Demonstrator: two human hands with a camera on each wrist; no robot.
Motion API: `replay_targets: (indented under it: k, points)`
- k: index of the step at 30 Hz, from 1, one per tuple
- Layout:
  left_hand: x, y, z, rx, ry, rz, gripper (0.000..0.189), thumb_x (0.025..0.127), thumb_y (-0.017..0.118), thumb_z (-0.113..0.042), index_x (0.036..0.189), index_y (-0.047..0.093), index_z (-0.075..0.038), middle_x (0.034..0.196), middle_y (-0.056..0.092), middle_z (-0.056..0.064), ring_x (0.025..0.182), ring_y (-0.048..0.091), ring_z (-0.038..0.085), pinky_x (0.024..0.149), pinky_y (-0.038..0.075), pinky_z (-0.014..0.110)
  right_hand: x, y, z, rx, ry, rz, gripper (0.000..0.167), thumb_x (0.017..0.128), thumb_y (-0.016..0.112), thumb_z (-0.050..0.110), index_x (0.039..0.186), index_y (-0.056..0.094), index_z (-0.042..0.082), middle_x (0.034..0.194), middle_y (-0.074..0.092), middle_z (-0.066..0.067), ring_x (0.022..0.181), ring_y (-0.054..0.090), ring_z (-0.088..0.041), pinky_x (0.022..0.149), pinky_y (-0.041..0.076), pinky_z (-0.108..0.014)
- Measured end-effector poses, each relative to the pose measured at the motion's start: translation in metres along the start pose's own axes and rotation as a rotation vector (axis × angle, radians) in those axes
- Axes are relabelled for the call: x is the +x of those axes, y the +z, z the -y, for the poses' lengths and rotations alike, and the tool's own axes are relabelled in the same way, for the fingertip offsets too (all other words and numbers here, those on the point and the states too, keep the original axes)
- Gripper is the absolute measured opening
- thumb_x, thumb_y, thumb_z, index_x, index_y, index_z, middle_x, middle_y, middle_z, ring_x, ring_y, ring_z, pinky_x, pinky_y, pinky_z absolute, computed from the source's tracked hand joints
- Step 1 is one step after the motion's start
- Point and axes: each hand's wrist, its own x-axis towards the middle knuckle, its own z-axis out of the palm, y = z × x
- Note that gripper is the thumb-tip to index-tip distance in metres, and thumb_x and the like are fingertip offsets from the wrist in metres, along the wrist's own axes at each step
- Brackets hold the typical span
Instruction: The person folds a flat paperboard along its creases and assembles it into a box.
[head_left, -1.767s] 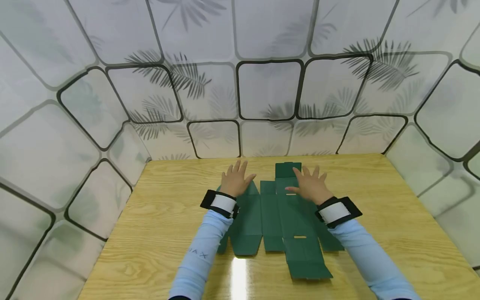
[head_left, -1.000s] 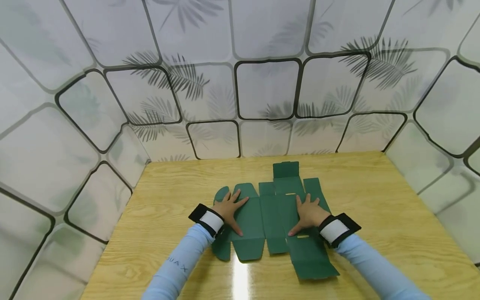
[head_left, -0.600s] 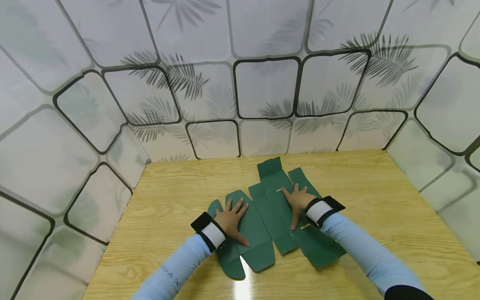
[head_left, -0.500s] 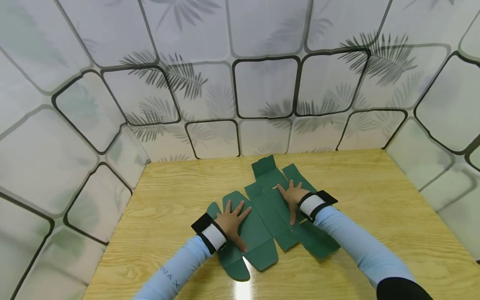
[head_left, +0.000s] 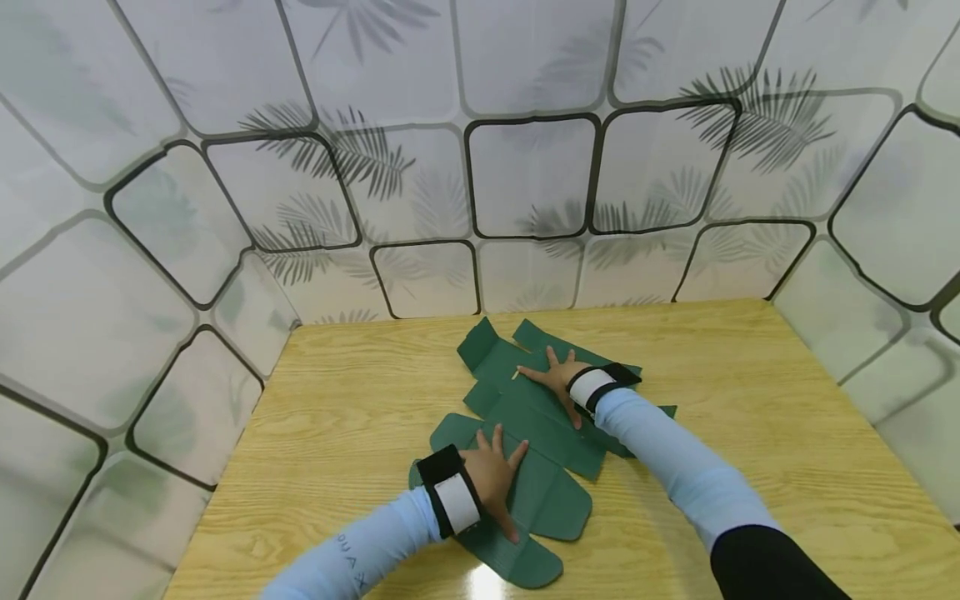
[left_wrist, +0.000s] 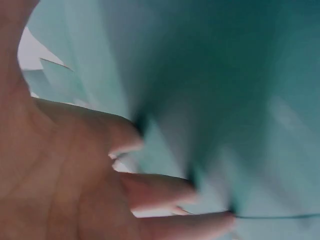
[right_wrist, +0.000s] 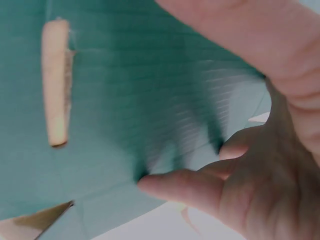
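Observation:
A flat, unfolded green cardboard box point(head_left: 536, 429) lies slanted on the wooden table, its flaps and crease lines showing. My left hand point(head_left: 491, 479) rests on its near left panel with the fingers spread. Farther back, my right hand point(head_left: 558, 379) presses on another panel, also with spread fingers. In the left wrist view, the fingertips point(left_wrist: 187, 192) of that hand touch the green cardboard point(left_wrist: 225, 125). The right wrist view has fingertips point(right_wrist: 150, 184) on the card point(right_wrist: 110, 115), beside a narrow cut slot point(right_wrist: 56, 82). My right forearm covers part of the box's right side.
The wooden table point(head_left: 322, 417) extends on both sides of the box. Behind it hangs a pale curtain point(head_left: 536, 179) with dark outlines and leaf prints, and similar panels close in the left and right sides.
Both hands came down onto the cardboard with fingers spread. The box has since turned counterclockwise beneath them, the right hand moving away and leftward, the left hand nearer and rightward.

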Motion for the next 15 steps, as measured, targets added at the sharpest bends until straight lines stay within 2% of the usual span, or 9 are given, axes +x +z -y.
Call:
replay_targets:
  k: [2, 5, 7, 9, 11, 12, 15]
  points:
    - [0.006, -0.007, -0.01, -0.013, -0.056, 0.057, 0.137, 0.042, 0.079, -0.078, 0.154, 0.012, -0.04, 0.157, 0.027, 0.015, 0.136, 0.04, 0.038, 0.09, 0.053, 0.047, 0.003, -0.001, 0.002, -0.025, -0.011, -0.003, 0.137, 0.054, 0.094, 0.018, 0.155, 0.004, 0.039, 0.161, -0.009, -0.019, 0.142, 0.002, -0.055, 0.082, 0.054, -0.049]
    - [0.017, -0.02, -0.021, 0.009, -0.09, 0.124, 0.142, 0.041, 0.085, -0.071, 0.155, 0.008, -0.037, 0.153, 0.034, 0.017, 0.135, 0.042, 0.037, 0.099, 0.047, 0.045, 0.007, -0.007, 0.005, -0.079, -0.039, -0.009, 0.136, 0.055, 0.094, 0.022, 0.155, 0.004, 0.04, 0.162, -0.008, -0.017, 0.143, 0.005, -0.054, 0.087, 0.052, -0.051]
    - [0.023, -0.027, -0.027, 0.043, -0.098, 0.15, 0.143, 0.042, 0.087, -0.067, 0.156, 0.006, -0.035, 0.149, 0.043, 0.012, 0.134, 0.045, 0.031, 0.106, 0.042, 0.044, 0.008, -0.011, 0.006, -0.089, -0.056, -0.005, 0.134, 0.057, 0.093, 0.023, 0.155, 0.003, 0.041, 0.162, -0.009, -0.016, 0.144, 0.004, -0.052, 0.091, 0.051, -0.052]
    - [0.026, -0.033, -0.033, 0.093, -0.077, 0.174, 0.143, 0.045, 0.086, -0.067, 0.156, 0.003, -0.03, 0.145, 0.049, 0.007, 0.132, 0.047, 0.023, 0.11, 0.037, 0.044, 0.009, -0.014, 0.007, -0.082, -0.074, 0.004, 0.133, 0.06, 0.092, 0.021, 0.154, 0.002, 0.042, 0.162, -0.01, -0.016, 0.144, 0.002, -0.052, 0.091, 0.05, -0.051]
    - [0.028, -0.037, -0.038, 0.124, -0.073, 0.215, 0.143, 0.049, 0.084, -0.068, 0.156, -0.001, -0.029, 0.147, 0.045, -0.002, 0.133, 0.046, 0.017, 0.113, 0.032, 0.043, 0.009, -0.016, 0.008, -0.055, -0.089, 0.011, 0.131, 0.061, 0.091, 0.017, 0.154, 0.003, 0.042, 0.162, -0.011, -0.015, 0.145, 0.0, -0.05, 0.088, 0.052, -0.048]
    - [0.029, -0.038, -0.041, 0.124, -0.075, 0.225, 0.144, 0.048, 0.084, -0.069, 0.156, -0.001, -0.027, 0.148, 0.045, -0.002, 0.132, 0.047, 0.015, 0.114, 0.031, 0.043, 0.009, -0.016, 0.009, -0.047, -0.094, 0.017, 0.131, 0.062, 0.091, 0.015, 0.154, 0.002, 0.043, 0.162, -0.013, -0.014, 0.145, -0.001, -0.05, 0.086, 0.053, -0.046]
    - [0.03, -0.041, -0.048, 0.117, -0.086, 0.213, 0.142, 0.048, 0.084, -0.069, 0.157, 0.002, -0.025, 0.146, 0.046, -0.002, 0.128, 0.051, 0.014, 0.113, 0.032, 0.042, 0.01, -0.016, 0.01, -0.057, -0.103, 0.01, 0.131, 0.062, 0.091, 0.011, 0.154, 0.004, 0.044, 0.162, -0.012, -0.013, 0.145, 0.0, -0.048, 0.075, 0.056, -0.041]
